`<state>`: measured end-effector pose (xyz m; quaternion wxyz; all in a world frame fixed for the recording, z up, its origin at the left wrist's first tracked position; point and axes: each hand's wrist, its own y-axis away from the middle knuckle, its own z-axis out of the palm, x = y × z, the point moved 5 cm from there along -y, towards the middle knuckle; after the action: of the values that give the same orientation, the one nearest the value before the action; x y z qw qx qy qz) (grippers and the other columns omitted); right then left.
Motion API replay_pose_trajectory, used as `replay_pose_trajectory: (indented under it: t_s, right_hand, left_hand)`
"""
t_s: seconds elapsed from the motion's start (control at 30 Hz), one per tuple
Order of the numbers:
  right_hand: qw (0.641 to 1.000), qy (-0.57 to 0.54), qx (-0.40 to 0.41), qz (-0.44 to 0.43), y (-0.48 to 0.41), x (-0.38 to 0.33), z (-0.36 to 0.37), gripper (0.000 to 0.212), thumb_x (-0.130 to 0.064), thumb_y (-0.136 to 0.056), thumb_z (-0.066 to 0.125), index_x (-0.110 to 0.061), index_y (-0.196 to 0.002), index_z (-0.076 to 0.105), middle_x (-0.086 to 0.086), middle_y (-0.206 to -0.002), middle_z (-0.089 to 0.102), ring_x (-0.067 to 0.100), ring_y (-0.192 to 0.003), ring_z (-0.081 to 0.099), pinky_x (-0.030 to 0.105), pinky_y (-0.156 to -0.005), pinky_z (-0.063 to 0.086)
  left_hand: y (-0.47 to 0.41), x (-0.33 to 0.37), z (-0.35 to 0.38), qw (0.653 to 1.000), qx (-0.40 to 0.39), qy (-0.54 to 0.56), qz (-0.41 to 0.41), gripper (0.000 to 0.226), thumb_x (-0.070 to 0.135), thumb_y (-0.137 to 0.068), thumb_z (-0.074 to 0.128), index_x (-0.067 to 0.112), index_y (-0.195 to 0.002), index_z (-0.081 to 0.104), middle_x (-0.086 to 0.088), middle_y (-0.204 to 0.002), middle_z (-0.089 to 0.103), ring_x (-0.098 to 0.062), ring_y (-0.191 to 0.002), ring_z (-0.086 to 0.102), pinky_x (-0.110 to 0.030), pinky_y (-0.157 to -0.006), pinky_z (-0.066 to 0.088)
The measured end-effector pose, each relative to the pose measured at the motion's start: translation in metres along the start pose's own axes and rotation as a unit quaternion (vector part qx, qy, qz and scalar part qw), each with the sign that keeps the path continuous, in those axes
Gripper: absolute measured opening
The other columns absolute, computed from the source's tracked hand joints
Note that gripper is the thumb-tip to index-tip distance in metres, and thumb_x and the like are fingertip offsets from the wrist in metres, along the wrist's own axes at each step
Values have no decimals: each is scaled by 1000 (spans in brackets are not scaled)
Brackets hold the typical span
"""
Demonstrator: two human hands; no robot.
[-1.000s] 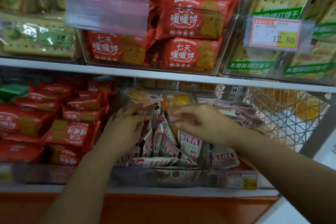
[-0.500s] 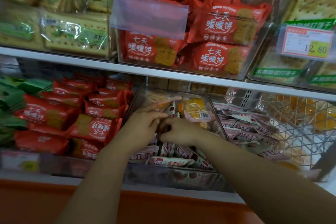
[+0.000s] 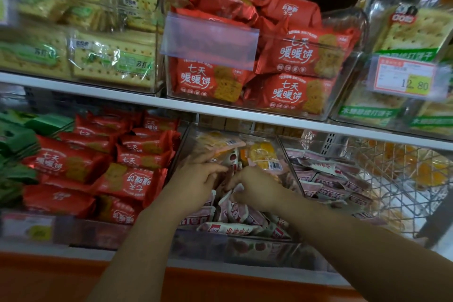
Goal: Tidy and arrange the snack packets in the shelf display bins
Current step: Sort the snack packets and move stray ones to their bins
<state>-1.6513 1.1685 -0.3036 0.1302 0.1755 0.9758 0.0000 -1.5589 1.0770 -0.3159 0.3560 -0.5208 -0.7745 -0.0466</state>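
Snack packets (image 3: pixel 235 213) in pink and white lie jumbled in a clear plastic bin (image 3: pixel 245 250) at the middle of the lower shelf (image 3: pixel 269 272). Both hands are down in that bin, close together. The left hand (image 3: pixel 196 179) has its fingers stretched fairly straight, touching the upright packets at the back. The right hand (image 3: pixel 255 191), at its three o'clock, has its fingers curled down among the packets, and I cannot tell whether it grips one. Clear packets with yellow filling (image 3: pixel 263 154) stand at twelve o'clock from the hands. Red biscuit packets (image 3: pixel 130 181) fill the bin at nine o'clock. More pink packets (image 3: pixel 323 179) lie at three o'clock, beside a wire basket (image 3: pixel 392 179). A price tag (image 3: pixel 404 78) reading 12.80 hangs at two o'clock.
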Motion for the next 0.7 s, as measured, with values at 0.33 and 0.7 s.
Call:
replay_pose_trajectory:
  t_s: [0.33, 0.7]
  right_hand:
    - [993, -35, 109, -33, 24, -1, -30, 16, -12, -88, 61, -13, -98, 73, -1, -100, 71, -6, -79, 53, -8, -62, 29]
    - [934, -192, 300, 10, 80, 17, -67, 17, -11, -88, 61, -24, -84, 71, 1, -43, 55, 9, -31, 31, 14, -36, 22]
  left_hand:
    - [2, 5, -2, 1000, 5, -4, 5, 32, 16, -95, 50, 31, -119, 65, 1, -150, 35, -18, -140, 25, -40, -115, 22]
    - [26, 48, -25, 992, 90, 52, 65, 28, 18, -94, 52, 28, -117, 63, 18, -123, 52, 0, -114, 49, -27, -102, 41]
